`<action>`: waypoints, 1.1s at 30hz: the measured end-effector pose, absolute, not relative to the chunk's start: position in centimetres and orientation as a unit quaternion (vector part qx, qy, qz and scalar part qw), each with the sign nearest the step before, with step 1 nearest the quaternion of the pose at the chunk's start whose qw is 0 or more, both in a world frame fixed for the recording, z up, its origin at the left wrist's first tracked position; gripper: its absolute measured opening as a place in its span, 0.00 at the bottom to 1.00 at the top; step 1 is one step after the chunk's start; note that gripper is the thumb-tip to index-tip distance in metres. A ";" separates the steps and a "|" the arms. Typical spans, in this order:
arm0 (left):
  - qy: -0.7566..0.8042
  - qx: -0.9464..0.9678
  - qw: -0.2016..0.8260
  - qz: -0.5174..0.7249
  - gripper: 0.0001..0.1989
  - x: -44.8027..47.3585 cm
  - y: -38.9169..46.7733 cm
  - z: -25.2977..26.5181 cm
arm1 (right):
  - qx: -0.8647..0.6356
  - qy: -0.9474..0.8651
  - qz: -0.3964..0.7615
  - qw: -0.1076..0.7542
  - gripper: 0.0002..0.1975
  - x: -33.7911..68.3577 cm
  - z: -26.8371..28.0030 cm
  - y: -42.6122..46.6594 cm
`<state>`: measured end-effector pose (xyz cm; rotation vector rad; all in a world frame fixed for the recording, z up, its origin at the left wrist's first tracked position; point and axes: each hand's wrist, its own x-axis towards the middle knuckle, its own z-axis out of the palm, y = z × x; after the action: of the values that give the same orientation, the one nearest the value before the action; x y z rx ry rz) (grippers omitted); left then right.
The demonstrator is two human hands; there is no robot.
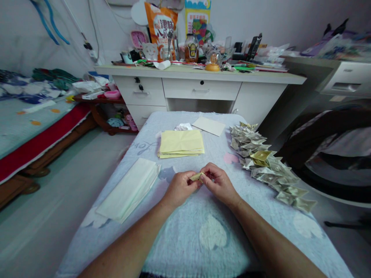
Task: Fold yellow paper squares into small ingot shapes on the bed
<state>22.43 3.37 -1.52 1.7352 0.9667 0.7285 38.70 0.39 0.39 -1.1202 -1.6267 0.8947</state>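
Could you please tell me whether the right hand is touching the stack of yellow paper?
Apart: the head view shows a strip of cloth between the right hand and the yellow stack.

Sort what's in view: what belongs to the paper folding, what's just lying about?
Likely part of it: paper piece, between left hand and right hand; yellow paper stack; pale sheets; folded shapes.

Probably just lying about: pink clock; orange bag; jar.

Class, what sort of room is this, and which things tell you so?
Probably a lived-in room at home: a bed on the left, a cluttered desk ahead, and what looks like a washing machine on the right.
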 end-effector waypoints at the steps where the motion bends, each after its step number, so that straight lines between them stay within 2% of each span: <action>1: 0.399 0.718 0.486 0.299 0.14 22.4 3.4 -1.5 | -0.453 -0.670 0.359 0.466 0.07 38.7 0.4 0.4; 10: 0.405 0.737 0.455 0.293 0.14 22.4 3.3 -1.4 | -0.445 -0.675 0.356 0.468 0.09 39.0 0.3 0.7; 19: 0.412 0.719 0.490 0.270 0.13 22.3 3.4 -1.3 | -0.434 -0.574 0.475 0.506 0.10 39.6 -0.3 1.1; 25: 0.392 0.693 0.544 0.266 0.10 22.1 3.2 -1.2 | -0.433 -0.527 0.555 0.476 0.14 39.4 -0.7 1.1; 29: 0.388 0.680 0.566 0.258 0.10 22.3 3.2 -1.5 | -0.442 -0.536 0.547 0.466 0.16 39.4 -0.7 1.1; 33: 0.384 0.686 0.543 0.296 0.07 22.4 3.3 -1.9 | -0.462 -0.544 0.532 0.455 0.17 39.5 -0.8 1.3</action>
<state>22.38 3.34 -1.88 1.6285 0.9129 0.7017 39.49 1.30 -0.80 -1.1386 -1.3426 1.3124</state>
